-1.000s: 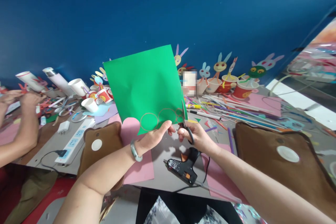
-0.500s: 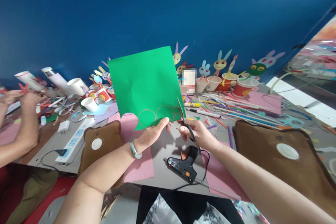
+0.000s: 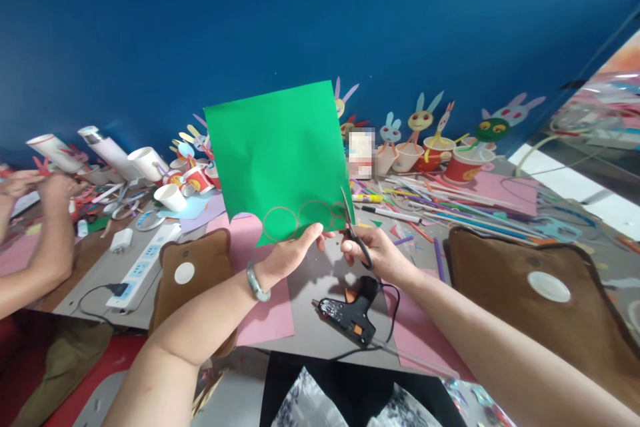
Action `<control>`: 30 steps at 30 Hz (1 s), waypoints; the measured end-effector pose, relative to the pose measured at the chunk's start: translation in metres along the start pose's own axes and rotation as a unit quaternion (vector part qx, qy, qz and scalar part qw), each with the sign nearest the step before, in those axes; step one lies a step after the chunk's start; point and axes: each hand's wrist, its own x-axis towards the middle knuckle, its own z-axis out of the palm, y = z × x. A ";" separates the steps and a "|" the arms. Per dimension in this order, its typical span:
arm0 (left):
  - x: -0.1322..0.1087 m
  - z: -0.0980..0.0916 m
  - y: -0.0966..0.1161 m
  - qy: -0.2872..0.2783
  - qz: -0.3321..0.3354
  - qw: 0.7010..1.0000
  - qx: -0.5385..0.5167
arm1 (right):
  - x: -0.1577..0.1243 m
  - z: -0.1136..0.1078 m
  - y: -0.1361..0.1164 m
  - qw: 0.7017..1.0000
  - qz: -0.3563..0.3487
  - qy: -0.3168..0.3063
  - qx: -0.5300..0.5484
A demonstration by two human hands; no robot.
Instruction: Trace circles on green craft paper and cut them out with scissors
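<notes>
A sheet of green paper [image 3: 280,153] is held up above the table, with several circles drawn along its lower edge and a rounded notch cut at its lower left. My left hand [image 3: 299,247] pinches that lower edge, thumb in front. My right hand [image 3: 373,250] grips a pair of scissors [image 3: 359,245], whose blades point up at the sheet's lower right corner, beside a small drawn circle. Below my hands a black glue gun [image 3: 350,315] lies on the table, a clear glue stick in its back end.
Brown cushion-like pads [image 3: 530,280] lie at both sides. A power strip [image 3: 145,267] stands left. Paper cups with rabbit and frog faces [image 3: 469,163] line the blue wall. Pipe cleaners [image 3: 480,223] and markers cover the back right. Another person's hands [image 3: 55,190] work at far left.
The green sheet has tilted slightly and its upper right corner has shifted up and right. The scissors stay at the lower right corner, their blades a little closer together. Both hands have barely moved.
</notes>
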 end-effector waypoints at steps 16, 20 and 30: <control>0.001 0.002 -0.005 -0.037 0.031 0.999 -0.023 | -0.001 0.000 -0.001 0.999 -0.002 -0.004 0.035; 0.001 0.002 -0.005 -0.039 0.045 0.998 -0.035 | -0.001 0.000 -0.001 1.000 -0.013 -0.005 0.028; 0.005 0.001 -0.013 -0.047 0.080 0.994 -0.059 | 0.000 0.000 0.004 0.999 -0.026 -0.003 0.031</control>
